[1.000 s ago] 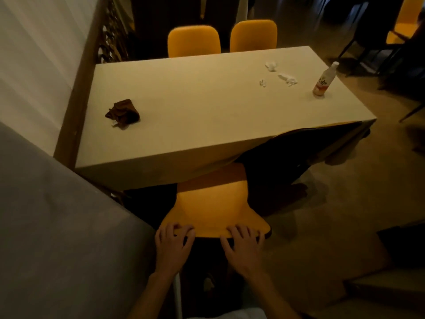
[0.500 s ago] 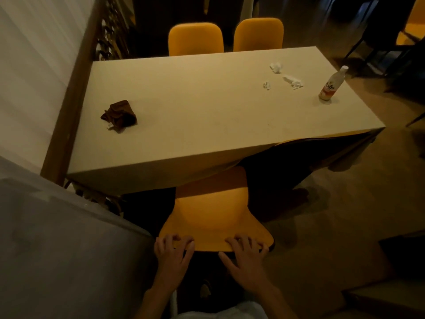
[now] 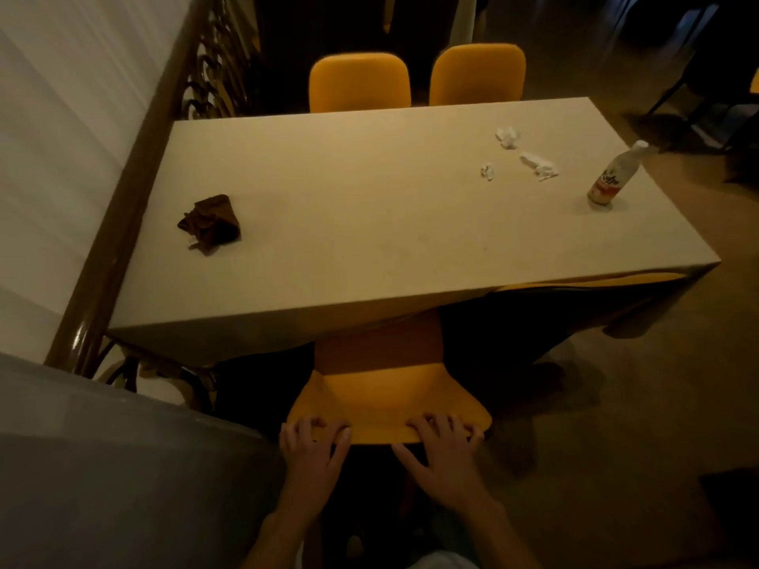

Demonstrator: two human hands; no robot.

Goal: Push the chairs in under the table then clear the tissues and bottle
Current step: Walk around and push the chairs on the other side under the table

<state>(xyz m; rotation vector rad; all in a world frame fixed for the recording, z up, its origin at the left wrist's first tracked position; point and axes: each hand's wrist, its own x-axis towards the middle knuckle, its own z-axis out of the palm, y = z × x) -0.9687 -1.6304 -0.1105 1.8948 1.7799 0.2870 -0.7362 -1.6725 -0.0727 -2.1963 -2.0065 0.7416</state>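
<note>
Both the left hand (image 3: 313, 449) and right hand (image 3: 445, 453) grasp the chair (image 3: 388, 398) back, pushing it under the bench (image 3: 369, 207) (tissues (image 3: 538, 165) and bottle (image 3: 614, 176) wait), so next needs a straight shove.

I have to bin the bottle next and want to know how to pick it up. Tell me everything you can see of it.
The bottle is slim and white, plastic by the look of it, with a narrow neck, a white top and a label bearing dark script over an orange band. It stands upright on the table near the far right corner, close to the right edge. Nothing touches it; the tissues lie apart to its left. Its fill level cannot be judged.
</note>
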